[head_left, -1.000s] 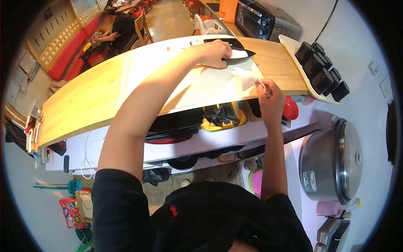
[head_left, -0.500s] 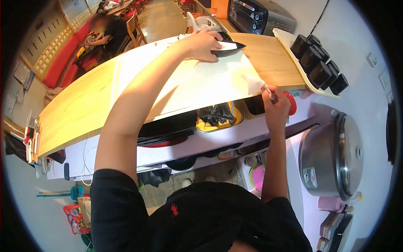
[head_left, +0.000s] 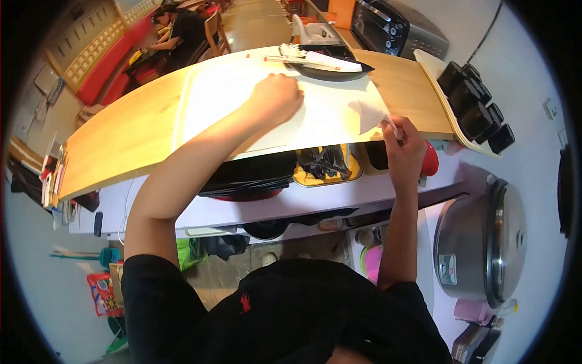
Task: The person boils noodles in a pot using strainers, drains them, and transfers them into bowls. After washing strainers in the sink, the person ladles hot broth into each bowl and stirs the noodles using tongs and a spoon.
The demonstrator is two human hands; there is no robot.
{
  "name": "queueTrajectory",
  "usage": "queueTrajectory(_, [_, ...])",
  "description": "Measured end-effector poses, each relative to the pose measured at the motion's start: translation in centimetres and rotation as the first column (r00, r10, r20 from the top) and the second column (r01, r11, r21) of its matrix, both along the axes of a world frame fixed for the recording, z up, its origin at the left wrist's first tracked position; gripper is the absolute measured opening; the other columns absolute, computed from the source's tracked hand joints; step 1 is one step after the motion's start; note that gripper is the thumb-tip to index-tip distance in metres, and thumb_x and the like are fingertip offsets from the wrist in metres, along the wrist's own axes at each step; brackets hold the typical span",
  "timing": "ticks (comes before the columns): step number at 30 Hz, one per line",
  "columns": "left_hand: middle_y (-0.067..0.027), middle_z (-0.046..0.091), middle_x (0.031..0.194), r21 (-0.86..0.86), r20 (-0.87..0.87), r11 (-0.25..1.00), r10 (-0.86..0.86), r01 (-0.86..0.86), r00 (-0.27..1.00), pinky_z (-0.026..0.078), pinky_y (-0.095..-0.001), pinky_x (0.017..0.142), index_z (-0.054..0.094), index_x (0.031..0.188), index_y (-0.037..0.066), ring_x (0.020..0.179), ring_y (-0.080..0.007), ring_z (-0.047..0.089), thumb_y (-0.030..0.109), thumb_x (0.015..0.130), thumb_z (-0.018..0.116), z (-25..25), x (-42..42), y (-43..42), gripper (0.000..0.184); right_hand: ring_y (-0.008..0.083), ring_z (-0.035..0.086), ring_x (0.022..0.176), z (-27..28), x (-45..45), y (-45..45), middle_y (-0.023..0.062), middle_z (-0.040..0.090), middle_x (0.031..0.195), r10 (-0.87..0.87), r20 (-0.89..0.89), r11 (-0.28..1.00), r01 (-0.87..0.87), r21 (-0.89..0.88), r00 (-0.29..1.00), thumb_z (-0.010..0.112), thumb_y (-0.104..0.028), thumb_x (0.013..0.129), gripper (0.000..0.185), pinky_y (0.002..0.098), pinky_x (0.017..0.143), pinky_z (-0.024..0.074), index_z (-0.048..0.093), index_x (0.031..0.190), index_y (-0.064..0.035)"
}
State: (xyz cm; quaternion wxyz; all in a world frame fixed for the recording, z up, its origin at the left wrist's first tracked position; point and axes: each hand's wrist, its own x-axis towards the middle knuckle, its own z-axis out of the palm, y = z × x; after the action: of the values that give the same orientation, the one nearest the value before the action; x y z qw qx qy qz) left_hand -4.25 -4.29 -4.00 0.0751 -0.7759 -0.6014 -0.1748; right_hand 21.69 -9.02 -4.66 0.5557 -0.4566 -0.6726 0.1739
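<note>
My right hand [head_left: 405, 145] pinches a thin white paper napkin [head_left: 367, 115] by its twisted corner, and the loose part spreads over the front right of the white board [head_left: 230, 79]. My left hand [head_left: 276, 97] rests on the board with its fingers curled inward; anything inside them is hidden. Just beyond it is a black boat-shaped dish [head_left: 333, 75] with pointed ends. A white paper sleeve [head_left: 332, 62] and slim white wrapped sticks [head_left: 276, 59] with red marks lie across this dish.
A tray of black cups [head_left: 476, 109] stands at the right, below a toaster oven [head_left: 388, 30]. Under the counter are a yellow-lined tray [head_left: 327, 176] of black utensils and a red bowl [head_left: 429, 159]. A large cooker [head_left: 479, 242] is at right. A seated person [head_left: 182, 33] is beyond.
My left hand has let go of the dish and drawn back toward me and to the left, its fingers now curled. My right hand still holds the napkin, nearly in place. The view has shifted slightly.
</note>
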Motion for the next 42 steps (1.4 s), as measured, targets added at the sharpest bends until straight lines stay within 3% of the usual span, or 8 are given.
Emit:
queueTrajectory(11, [-0.0198, 0.063, 0.071, 0.027, 0.115, 0.997, 0.075, -0.078, 0.991, 0.052, -0.0338, 0.066, 0.065, 0.072, -0.004, 0.069, -0.0311, 0.064, 0.002, 0.073, 0.055, 1.6, 1.2, -2.4, 0.011, 0.0134, 0.057, 0.069, -2.4, -0.3, -4.9, 0.0071, 0.062, 0.075, 0.179, 0.023, 0.983, -0.178, -0.036, 0.984, 0.063, -0.004, 0.079, 0.010, 0.0267, 0.063, 0.0438, 0.063, 0.088, -0.0006])
queueTrajectory(17, [-0.0106, 0.065, 0.074, -0.149, 0.856, 0.956, -0.002, 0.252, 0.516, 0.051, -0.0271, 0.066, 0.068, 0.082, 0.000, 0.069, -0.0153, 0.062, 0.002, 0.072, 0.064, 2.3, 1.0, -16.3, 0.011, 0.0228, 0.062, 0.074, -5.7, -5.2, -9.8, 0.0112, 0.062, 0.080, 0.602, 0.189, 0.798, -0.588, -0.128, 0.776, 0.065, 0.001, 0.071, 0.013, 0.0315, 0.065, 0.0468, 0.058, 0.081, -0.0042])
queueTrajectory(21, [-0.0148, 0.061, 0.072, -0.187, 0.833, 0.975, 0.221, -0.118, 0.507, 0.048, -0.0294, 0.060, 0.066, 0.080, 0.000, 0.064, -0.0227, 0.061, 0.001, 0.069, 0.061, -6.7, 2.0, -24.9, 0.013, 0.0175, 0.056, 0.068, -8.3, -10.4, -12.6, 0.0085, 0.054, 0.078, 0.679, 0.010, 0.695, -0.639, -0.328, 0.734, 0.063, 0.008, 0.068, 0.018, 0.0259, 0.062, 0.0438, 0.051, 0.076, -0.0021])
queueTrajectory(23, [-0.0156, 0.060, 0.077, -0.200, 0.919, 0.901, 0.308, -0.385, 0.245, 0.048, -0.0328, 0.061, 0.066, 0.086, 0.000, 0.066, -0.0258, 0.061, 0.001, 0.071, 0.059, -10.6, 2.7, -29.2, 0.016, 0.0151, 0.054, 0.067, -11.4, -12.8, -14.2, 0.0073, 0.052, 0.078, 0.803, -0.028, 0.553, -0.763, -0.335, 0.595, 0.061, 0.010, 0.070, 0.019, 0.0235, 0.061, 0.0427, 0.050, 0.077, -0.0023])
queueTrajectory(25, [-0.0164, 0.063, 0.096, -0.134, 0.885, 0.838, 0.342, -0.530, 0.317, 0.050, -0.0345, 0.075, 0.063, 0.098, -0.001, 0.086, -0.0305, 0.062, -0.002, 0.076, 0.053, -13.9, 3.4, -33.6, 0.024, 0.0141, 0.052, 0.067, -14.3, -15.2, -17.0, 0.0064, 0.051, 0.078, 0.843, -0.253, 0.342, -0.836, -0.430, 0.475, 0.060, 0.012, 0.072, 0.019, 0.0220, 0.062, 0.0421, 0.049, 0.078, -0.0026])
queueTrajectory(32, [-0.0167, 0.063, 0.098, -0.181, 0.785, 0.508, 0.590, -0.842, 0.187, 0.048, -0.0400, 0.082, 0.060, 0.105, -0.001, 0.093, -0.0350, 0.060, -0.004, 0.075, 0.052, -17.8, 5.3, -49.5, 0.032, 0.0165, 0.051, 0.093, -20.4, -19.3, -29.5, 0.0088, 0.051, 0.099, 0.350, -0.867, -0.618, -0.609, -0.498, 0.354, 0.049, 0.008, 0.082, 0.018, 0.0304, 0.085, 0.0447, 0.046, 0.095, -0.0032])
queueTrajectory(38, [-0.0187, 0.064, 0.087, -0.353, 0.715, 0.080, 0.666, -0.932, -0.214, 0.048, -0.0384, 0.072, 0.063, 0.094, 0.007, 0.088, -0.0335, 0.062, 0.001, 0.074, 0.056, -18.9, 4.8, -67.1, 0.022, 0.0133, 0.056, 0.084, -20.9, -23.3, -47.5, 0.0078, 0.056, 0.093, 0.652, -0.756, -0.671, -0.512, -0.536, -0.063, 0.059, 0.009, 0.080, 0.019, 0.0227, 0.076, 0.0470, 0.050, 0.093, -0.0023])
queueTrajectory(42, [-0.0191, 0.065, 0.081, -0.441, 0.798, 0.060, 0.482, -0.895, -0.362, 0.049, -0.0410, 0.070, 0.058, 0.096, 0.003, 0.077, -0.0363, 0.063, 0.002, 0.077, 0.057, -18.8, 6.8, -81.5, 0.019, 0.0091, 0.055, 0.079, -20.1, -24.5, -61.8, 0.0042, 0.056, 0.089, 0.783, -0.431, -0.622, -0.532, -0.575, -0.450, 0.065, 0.005, 0.077, 0.021, 0.0206, 0.071, 0.0460, 0.055, 0.094, -0.0005])
